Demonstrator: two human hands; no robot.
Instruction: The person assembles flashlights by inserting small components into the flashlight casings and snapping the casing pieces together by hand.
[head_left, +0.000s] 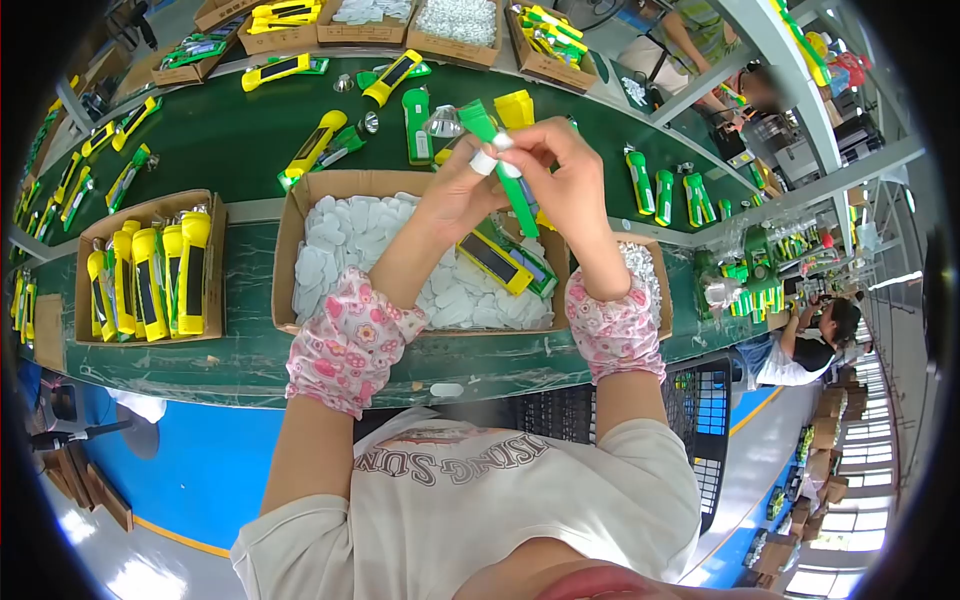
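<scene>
Above a cardboard box [287, 255] of flat white oval pieces [345, 235], both my hands hold one green flashlight part [478, 120], tilted. My left hand [455, 200] grips it from the left, fingers closed around it. My right hand [560, 170] pinches it from the right, its thumb and fingers together. White wraps cover some fingertips. A silver lamp cup [443, 122] is beside the green part; I cannot tell whether they are joined. Below my hands, a yellow-and-green flashlight [497, 262] with a dark panel lies on the white pieces.
To the left, a cardboard box [215, 270] holds several yellow flashlights. Small clear parts [640, 265] fill a box at right. More flashlights [318, 145] lie across the green bench [240, 120], with boxes of parts behind. A co-worker [805, 340] sits at the right.
</scene>
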